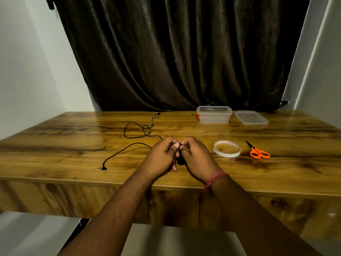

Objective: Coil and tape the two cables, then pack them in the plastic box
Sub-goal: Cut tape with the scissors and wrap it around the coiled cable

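Both grips, left hand (162, 152) and right hand (195, 154), clamp a small black coil (180, 160) at the near counter (55, 145) edge. Coiling is underway; next comes feeding in the loose earphone cable (129, 146) trailing left.

I see two bare forearms with no sleeves. My left hand (162, 154) wears nothing; my right hand (198, 157) has a red thread band (215, 179) wound round its wrist.
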